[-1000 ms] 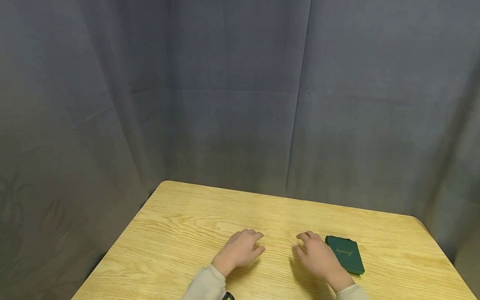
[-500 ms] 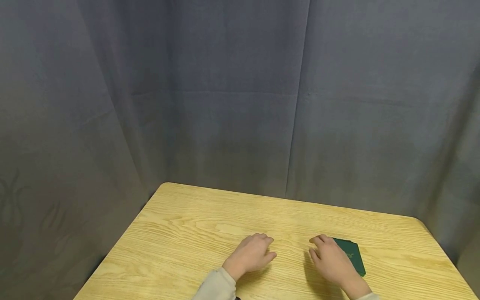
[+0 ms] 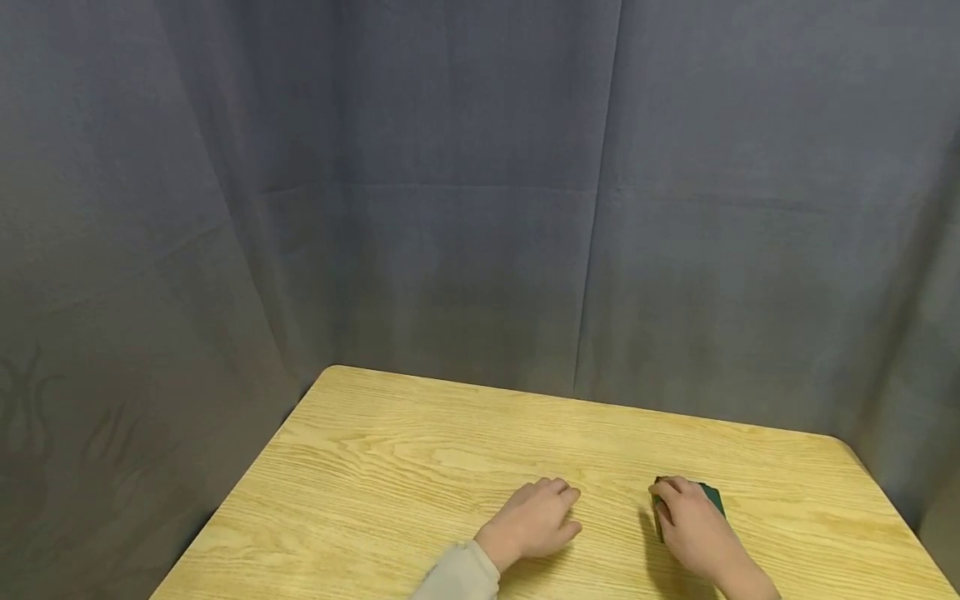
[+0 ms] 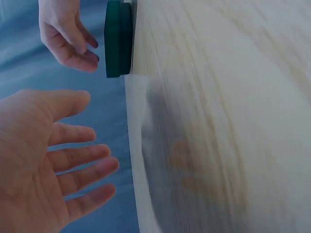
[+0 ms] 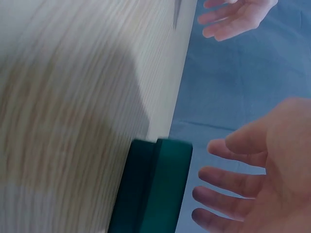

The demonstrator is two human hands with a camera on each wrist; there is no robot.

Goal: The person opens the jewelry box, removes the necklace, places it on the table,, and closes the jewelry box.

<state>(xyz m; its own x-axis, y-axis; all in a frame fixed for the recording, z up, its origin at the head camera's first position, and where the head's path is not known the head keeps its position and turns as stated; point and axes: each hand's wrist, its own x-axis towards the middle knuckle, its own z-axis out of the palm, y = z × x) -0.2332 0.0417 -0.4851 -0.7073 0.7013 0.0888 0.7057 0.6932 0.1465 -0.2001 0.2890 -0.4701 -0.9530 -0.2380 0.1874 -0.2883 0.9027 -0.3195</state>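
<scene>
A flat dark green box [image 3: 714,497] lies on the table toward the right, mostly covered by a hand in the head view. Both wrist views show its side, with a lid-like upper layer over a lower part [image 5: 160,189] [image 4: 116,39]. My right hand [image 3: 693,525] hovers over the box with fingers relaxed; a gap separates fingertips and box in the right wrist view [image 5: 282,170]. Left of it, my left hand [image 3: 532,518] hangs above the bare wood, holding nothing, its fingers spread and loosely bent in the left wrist view [image 4: 29,155].
The light wood-grain table [image 3: 390,467] has rounded far corners. Grey-blue curtains [image 3: 465,208] hang behind it and along its left side. A pale sleeve [image 3: 461,573] covers the left forearm.
Both hands have moved to the right. My right hand has come over the green box and now hides most of it. The box has stayed about where it was.
</scene>
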